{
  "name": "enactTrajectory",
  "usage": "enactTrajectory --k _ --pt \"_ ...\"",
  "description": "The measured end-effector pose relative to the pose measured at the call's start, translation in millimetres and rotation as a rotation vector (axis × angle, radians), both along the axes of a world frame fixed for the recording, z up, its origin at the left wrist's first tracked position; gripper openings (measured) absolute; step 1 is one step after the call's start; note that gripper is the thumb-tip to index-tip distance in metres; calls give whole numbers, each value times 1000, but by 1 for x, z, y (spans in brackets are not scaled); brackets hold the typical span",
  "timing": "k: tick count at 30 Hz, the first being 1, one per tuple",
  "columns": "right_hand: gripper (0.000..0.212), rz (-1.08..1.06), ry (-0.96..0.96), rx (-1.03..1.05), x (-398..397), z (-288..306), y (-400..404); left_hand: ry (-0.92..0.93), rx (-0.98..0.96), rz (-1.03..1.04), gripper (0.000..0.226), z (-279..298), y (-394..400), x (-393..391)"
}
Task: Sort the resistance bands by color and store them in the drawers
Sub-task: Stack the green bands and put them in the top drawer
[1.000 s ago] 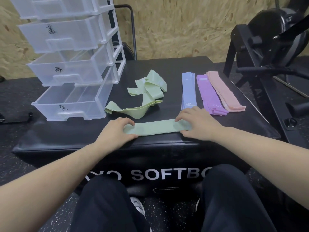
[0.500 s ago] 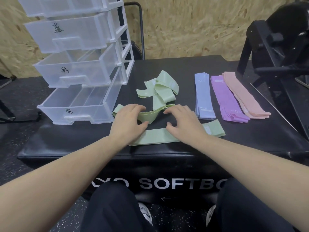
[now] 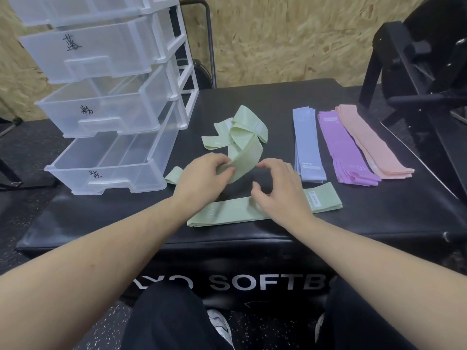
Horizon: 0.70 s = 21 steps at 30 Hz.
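A flattened green band lies along the front of the black soft box. Behind it sits a tangle of loose green bands. My left hand pinches one loose green band, lifting it out of the tangle. My right hand hovers over the flat band with curled fingers and holds nothing. Neat stacks of blue bands, purple bands and pink bands lie side by side to the right.
A clear plastic drawer unit stands at the left of the box, its labelled drawers pulled open, the bottom one nearest my left hand. Black gym equipment stands at the right. My knees are below the box's front.
Both hands left the flattened green band and moved back to the loose pile. My left hand has taken hold of a loose green band and raised it.
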State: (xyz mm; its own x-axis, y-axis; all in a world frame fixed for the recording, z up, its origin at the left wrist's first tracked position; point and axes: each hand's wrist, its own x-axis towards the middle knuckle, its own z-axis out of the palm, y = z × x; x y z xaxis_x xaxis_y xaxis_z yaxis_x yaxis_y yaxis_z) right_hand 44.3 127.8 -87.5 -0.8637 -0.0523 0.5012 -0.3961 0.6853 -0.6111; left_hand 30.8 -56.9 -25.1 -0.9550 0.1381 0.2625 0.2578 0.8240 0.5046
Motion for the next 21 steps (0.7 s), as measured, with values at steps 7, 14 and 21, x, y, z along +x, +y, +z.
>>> enactTrajectory --k 7,14,21 --pt "35 43 -81 -149 4 21 -2 -30 200 50 11 34 12 1" --pt "39 186 -402 -413 7 67 -12 -4 334 85 10 60 26 17" --pt "27 283 -419 -766 15 94 -8 -81 698 73 5 90 38 35"
